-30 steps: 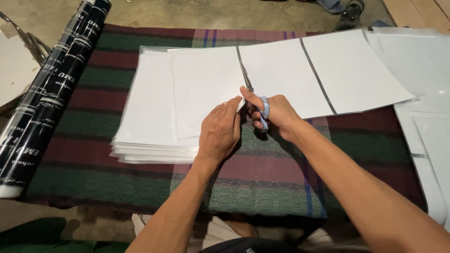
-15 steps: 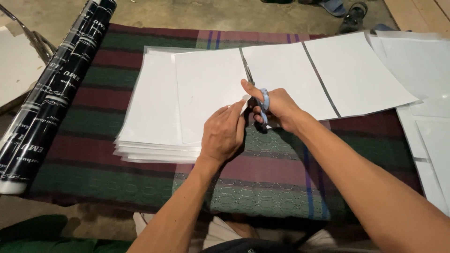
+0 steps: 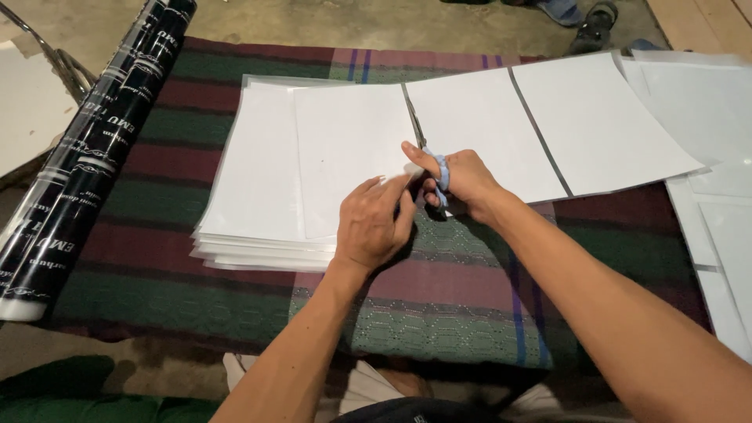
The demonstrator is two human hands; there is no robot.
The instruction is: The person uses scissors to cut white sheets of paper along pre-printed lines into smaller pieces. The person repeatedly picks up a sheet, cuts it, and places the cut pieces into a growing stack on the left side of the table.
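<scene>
Fingers: right hand [image 3: 462,178] curled through blue scissors [image 3: 429,160] handles, gripping; left hand [image 3: 374,223] flat, fingers spread narrow, pressing sheet [image 3: 352,153]. Mat [image 3: 439,290], striped green-maroon, beneath both hands. Paper stack [image 3: 251,196] under left fingertips, extending left. Black roll [image 3: 86,149] far left of left hand. Cut sheets [image 3: 548,117] beyond right knuckles. Scissor blades point away from right fingers, along sheet edge.

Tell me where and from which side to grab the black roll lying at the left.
Probably around the middle of the black roll, coming from its right side over the striped cloth. It lies flat and long, running diagonally, so a hand wrapped across its round body mid-length should lift it level; its near end overhangs the cloth's edge.
</scene>
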